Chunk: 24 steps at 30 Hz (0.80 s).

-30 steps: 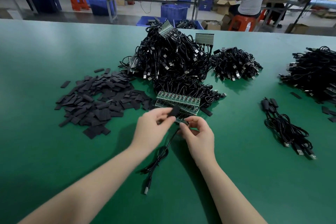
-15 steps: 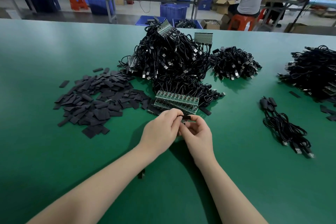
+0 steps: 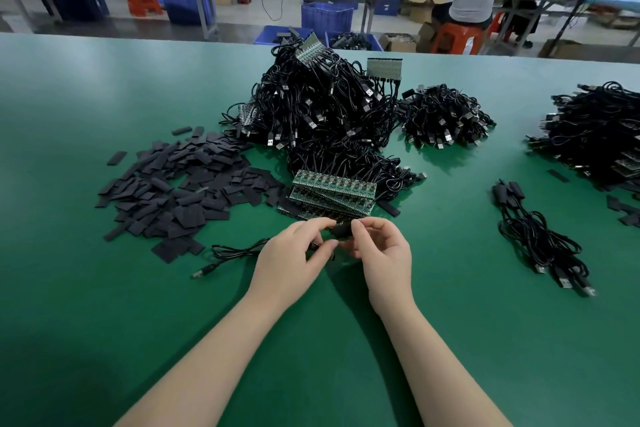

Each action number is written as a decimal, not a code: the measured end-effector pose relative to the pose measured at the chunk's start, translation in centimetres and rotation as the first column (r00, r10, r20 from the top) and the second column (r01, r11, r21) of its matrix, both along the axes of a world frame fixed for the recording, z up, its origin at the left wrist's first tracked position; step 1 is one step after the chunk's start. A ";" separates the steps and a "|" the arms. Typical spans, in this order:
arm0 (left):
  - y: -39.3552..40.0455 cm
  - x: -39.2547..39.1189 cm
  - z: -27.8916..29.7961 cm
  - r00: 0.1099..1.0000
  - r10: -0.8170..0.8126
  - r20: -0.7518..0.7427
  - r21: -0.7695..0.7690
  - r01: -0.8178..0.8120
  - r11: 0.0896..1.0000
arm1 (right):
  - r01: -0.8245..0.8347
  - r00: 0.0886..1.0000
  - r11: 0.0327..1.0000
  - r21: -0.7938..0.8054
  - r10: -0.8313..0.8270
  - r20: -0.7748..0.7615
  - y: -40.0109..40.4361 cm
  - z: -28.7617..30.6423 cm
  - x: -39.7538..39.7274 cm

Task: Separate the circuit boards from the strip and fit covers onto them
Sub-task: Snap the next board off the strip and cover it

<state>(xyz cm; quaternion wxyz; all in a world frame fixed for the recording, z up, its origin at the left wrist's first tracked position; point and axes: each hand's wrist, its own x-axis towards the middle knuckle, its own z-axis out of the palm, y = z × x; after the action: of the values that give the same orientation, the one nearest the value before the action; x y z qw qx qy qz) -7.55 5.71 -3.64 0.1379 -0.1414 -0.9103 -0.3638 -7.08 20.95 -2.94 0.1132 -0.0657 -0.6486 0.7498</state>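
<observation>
The green desk (image 3: 104,288) filled most of the view. At its middle rose the big heap of black cables (image 3: 322,114), with strips of boards poking out of its top. To the left lay the spread of flat black covers (image 3: 173,198), and a smaller cable bundle (image 3: 446,118) sat to the right of the heap. Against the near foot of the heap leaned the stack of green board strips (image 3: 329,196), just beyond the hands.

The left hand (image 3: 289,262) and the right hand (image 3: 384,258) met above the desk, fingertips pinched together on one small dark piece, the cover (image 3: 341,229), held between them. One loose cable (image 3: 228,255) trailed left across the desk from under the left hand, its plug lying flat.

By my judgement the covering step was in hand: a cover being worked over a separated board. The next move would call for pushing the cover fully home and keeping the cable out of the pinch.

The board itself was hidden behind the fingers, so how far the cover had gone on could not be told.
</observation>
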 end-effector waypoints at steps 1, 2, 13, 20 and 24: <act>0.0 0.0 0.0 1.000 0.015 -0.007 0.015 -0.015 1.000 | -0.010 1.000 1.000 -0.005 0.010 0.004 0.0 0.0 0.0; 0.0 0.1 0.0 0.999 0.026 -0.019 0.017 -0.026 1.000 | -0.024 1.000 1.000 -0.005 0.024 0.010 0.0 0.0 0.0; -0.7 -0.1 -0.5 1.000 0.011 0.028 0.220 -0.017 0.975 | -0.261 0.965 0.965 0.010 0.261 0.005 1.1 0.5 0.3; -0.6 -0.2 -0.3 0.998 -0.065 0.023 0.243 0.057 0.968 | -0.256 0.966 0.966 0.018 0.257 -0.034 0.7 0.8 0.6; -0.5 -0.1 -0.2 0.997 -0.075 0.037 0.272 0.062 0.960 | -0.207 0.975 0.975 0.081 0.212 -0.058 0.4 0.9 0.8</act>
<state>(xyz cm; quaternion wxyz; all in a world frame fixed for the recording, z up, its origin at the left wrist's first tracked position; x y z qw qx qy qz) -7.68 5.18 -3.85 0.1219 -0.1439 -0.8495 -0.4927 -6.24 21.37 -2.05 0.0570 0.0322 -0.6752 0.7347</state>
